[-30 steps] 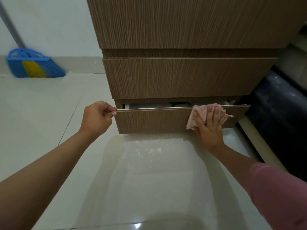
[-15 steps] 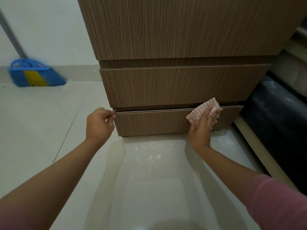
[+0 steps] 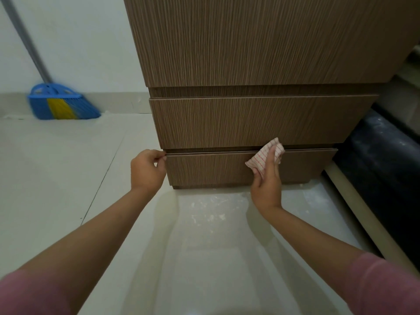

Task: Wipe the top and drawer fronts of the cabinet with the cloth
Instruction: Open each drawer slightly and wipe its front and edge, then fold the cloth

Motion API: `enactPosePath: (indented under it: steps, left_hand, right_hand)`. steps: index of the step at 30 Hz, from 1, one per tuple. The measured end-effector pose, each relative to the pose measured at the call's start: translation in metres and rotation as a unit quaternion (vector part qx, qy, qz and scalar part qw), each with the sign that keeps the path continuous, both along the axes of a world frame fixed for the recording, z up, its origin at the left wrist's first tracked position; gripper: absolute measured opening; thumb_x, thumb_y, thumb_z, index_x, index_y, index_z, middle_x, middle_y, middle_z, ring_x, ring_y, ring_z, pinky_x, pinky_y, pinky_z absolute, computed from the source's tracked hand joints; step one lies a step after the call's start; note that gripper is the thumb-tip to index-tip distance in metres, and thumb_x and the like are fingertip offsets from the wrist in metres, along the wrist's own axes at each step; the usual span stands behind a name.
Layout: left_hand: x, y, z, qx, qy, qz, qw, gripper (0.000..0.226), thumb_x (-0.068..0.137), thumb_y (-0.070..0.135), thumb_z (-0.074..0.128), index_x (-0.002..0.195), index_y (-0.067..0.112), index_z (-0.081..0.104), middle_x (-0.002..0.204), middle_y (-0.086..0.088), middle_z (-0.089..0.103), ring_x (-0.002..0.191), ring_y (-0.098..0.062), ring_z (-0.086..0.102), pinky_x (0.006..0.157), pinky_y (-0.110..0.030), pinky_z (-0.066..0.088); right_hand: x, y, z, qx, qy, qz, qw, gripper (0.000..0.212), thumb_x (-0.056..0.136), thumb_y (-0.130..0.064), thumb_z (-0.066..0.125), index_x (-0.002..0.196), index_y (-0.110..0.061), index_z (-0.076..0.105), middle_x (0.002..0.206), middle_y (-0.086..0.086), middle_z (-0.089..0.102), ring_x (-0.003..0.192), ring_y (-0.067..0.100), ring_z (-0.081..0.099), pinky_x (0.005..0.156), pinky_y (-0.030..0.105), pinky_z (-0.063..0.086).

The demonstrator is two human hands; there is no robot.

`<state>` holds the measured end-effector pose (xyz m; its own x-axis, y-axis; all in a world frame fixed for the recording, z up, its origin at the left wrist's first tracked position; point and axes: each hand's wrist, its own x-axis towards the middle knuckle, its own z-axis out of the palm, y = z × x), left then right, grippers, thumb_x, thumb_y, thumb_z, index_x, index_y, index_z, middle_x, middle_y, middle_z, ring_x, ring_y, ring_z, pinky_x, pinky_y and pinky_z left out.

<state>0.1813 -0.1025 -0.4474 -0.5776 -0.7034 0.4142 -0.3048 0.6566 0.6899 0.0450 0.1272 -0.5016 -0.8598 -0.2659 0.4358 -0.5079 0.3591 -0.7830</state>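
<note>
- Head view: left hand (image 3: 146, 170) pinches the top left corner of the bottom drawer front (image 3: 227, 168).
- Right hand (image 3: 267, 181) grips the red-checked cloth (image 3: 264, 155), pressed to that drawer's top edge.

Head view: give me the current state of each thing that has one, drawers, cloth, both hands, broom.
Bottom drawer: shut or nearly shut, a thin gap at its top edge.
Middle drawer: shut.
Cloth: bunched, pressed against the bottom drawer's top edge.
Right hand: grips the cloth.
Left hand: pinches the bottom drawer's top left corner.
Broom: upright, leaning on the wall, bristles on the floor.
</note>
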Motion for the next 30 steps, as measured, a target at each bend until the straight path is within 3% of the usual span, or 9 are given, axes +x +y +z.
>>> enactPosePath:
  steps: [2,7,10,12,16,22,25,28,30]
  left_hand:
    - [0.001,0.007,0.001,0.069,0.007,0.022,0.997,0.02,0.087,0.014,0.062,0.104,0.006,0.068,0.1,-0.008,0.067,0.087,-0.016,0.061,0.078,-0.023,0.044]
    - [0.007,0.029,0.014,0.108,0.009,0.01,0.994,0.026,0.084,0.024,0.065,0.106,0.01,0.066,0.11,-0.006,0.064,0.102,-0.016,0.06,0.087,-0.028,0.046]
    - [0.011,0.05,0.032,0.121,0.024,-0.094,0.988,0.024,0.087,0.017,0.062,0.111,0.014,0.064,0.111,0.001,0.061,0.097,-0.005,0.057,0.086,-0.017,0.04]
    - [0.013,0.063,0.047,0.141,0.031,-0.185,0.972,0.024,0.087,0.011,0.061,0.11,0.016,0.065,0.11,0.003,0.063,0.098,-0.002,0.059,0.086,-0.011,0.042]
    - [0.015,0.076,0.066,0.193,0.029,-0.282,0.939,0.02,0.085,0.003,0.062,0.103,0.009,0.068,0.1,-0.002,0.069,0.09,-0.005,0.066,0.08,-0.014,0.049]
    - [0.016,0.081,0.076,0.284,0.018,-0.251,0.925,0.016,0.081,0.0,0.066,0.095,0.007,0.069,0.093,-0.012,0.069,0.088,-0.021,0.067,0.077,-0.027,0.055]
    - [0.018,0.082,0.079,0.295,0.02,-0.214,0.931,0.017,0.081,-0.003,0.065,0.091,0.009,0.068,0.095,-0.015,0.068,0.089,-0.024,0.066,0.075,-0.03,0.056]
    - [0.021,0.081,0.083,0.288,0.021,-0.216,0.933,0.02,0.082,-0.004,0.062,0.086,0.015,0.068,0.096,-0.012,0.067,0.09,-0.021,0.066,0.074,-0.03,0.057]
    - [0.024,0.079,0.085,0.292,0.028,-0.224,0.929,0.021,0.084,-0.004,0.06,0.085,0.017,0.067,0.095,-0.008,0.067,0.089,-0.02,0.065,0.072,-0.029,0.057]
  right_hand:
    - [0.01,-0.001,0.006,-0.004,0.015,0.036,0.999,0.072,0.094,-0.003,0.046,0.146,-0.029,0.003,0.155,0.0,0.006,0.14,0.012,0.01,0.106,0.017,0.022]
    - [0.03,-0.012,0.019,-0.003,0.011,0.118,0.993,0.07,0.094,-0.005,0.047,0.144,-0.034,0.008,0.158,0.006,0.011,0.143,0.017,0.018,0.11,0.025,0.028]
    - [0.044,-0.018,0.032,0.018,0.011,0.172,0.985,0.07,0.094,-0.004,0.048,0.145,-0.031,0.009,0.158,0.006,0.009,0.143,0.012,0.01,0.11,0.017,0.024]
    - [0.05,-0.021,0.039,0.039,0.01,0.205,0.978,0.071,0.093,-0.003,0.048,0.147,-0.029,0.01,0.159,0.006,0.003,0.145,0.017,0.009,0.111,0.025,0.028]
    - [0.062,-0.025,0.053,0.06,0.026,0.249,0.966,0.07,0.092,-0.001,0.048,0.147,-0.025,0.012,0.156,0.001,0.001,0.145,0.023,0.01,0.109,0.027,0.031]
    - [0.073,-0.025,0.065,0.077,0.024,0.272,0.959,0.069,0.092,-0.003,0.051,0.147,-0.017,0.01,0.156,0.01,0.0,0.145,0.022,0.003,0.112,0.026,0.024]
    - [0.076,-0.021,0.07,0.102,0.002,0.271,0.957,0.074,0.093,-0.009,0.053,0.148,-0.021,0.005,0.157,0.009,-0.003,0.144,0.018,0.004,0.103,0.015,0.024]
    - [0.079,-0.019,0.07,0.074,-0.062,0.274,0.957,0.078,0.091,-0.022,0.058,0.149,-0.028,0.006,0.158,0.002,0.01,0.145,0.016,-0.001,0.11,0.026,0.025]
    - [0.083,-0.018,0.072,0.01,-0.137,0.286,0.948,0.081,0.087,-0.035,0.061,0.148,-0.035,0.009,0.153,-0.005,0.028,0.143,0.016,0.021,0.11,0.035,0.034]
